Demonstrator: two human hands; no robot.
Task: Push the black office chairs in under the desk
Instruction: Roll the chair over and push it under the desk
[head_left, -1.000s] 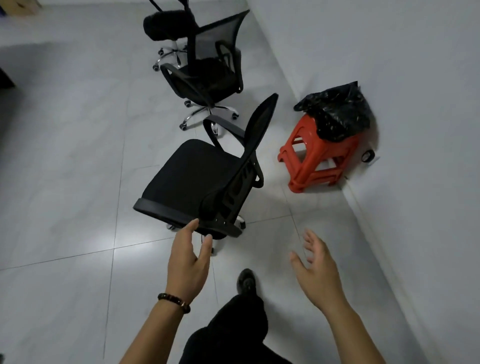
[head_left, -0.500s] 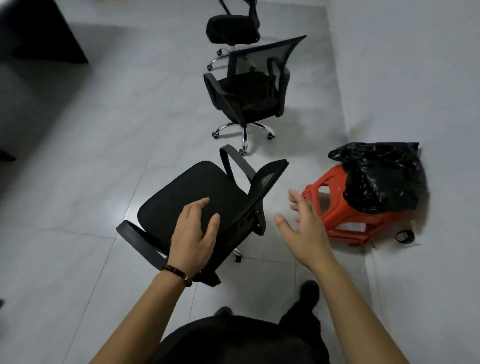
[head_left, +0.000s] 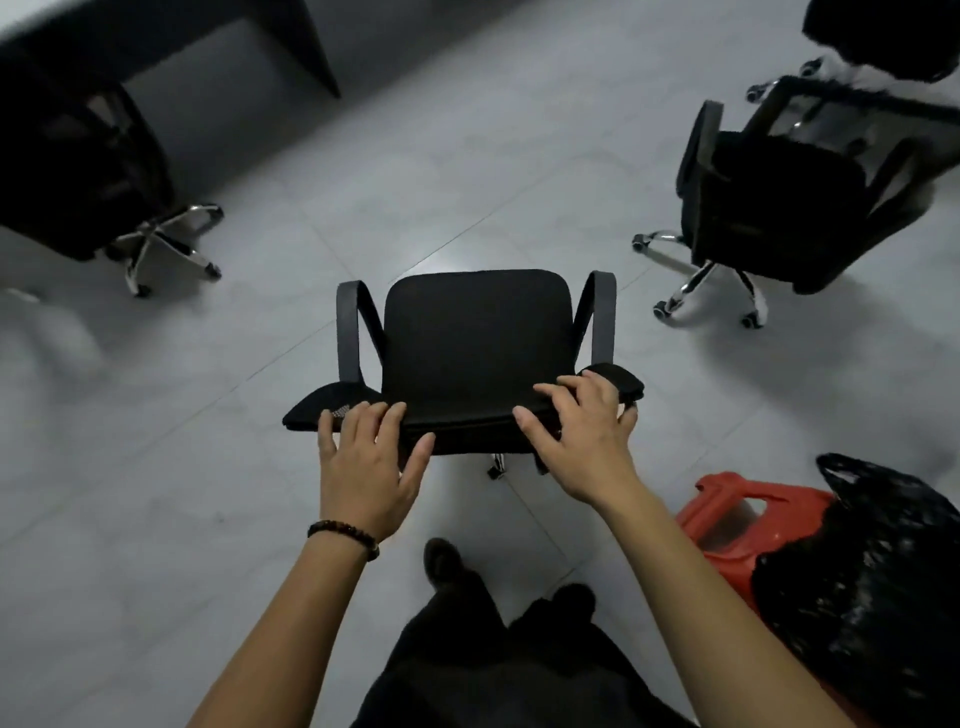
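As my flat left hand and curled right hand hold the chair, I should push evenly toward eleven o'clock.

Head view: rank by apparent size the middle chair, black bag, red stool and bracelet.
1. middle chair
2. bag, close behind; nearer the camera and cut by the frame, so unsure
3. stool, partly hidden by the bag
4. bracelet
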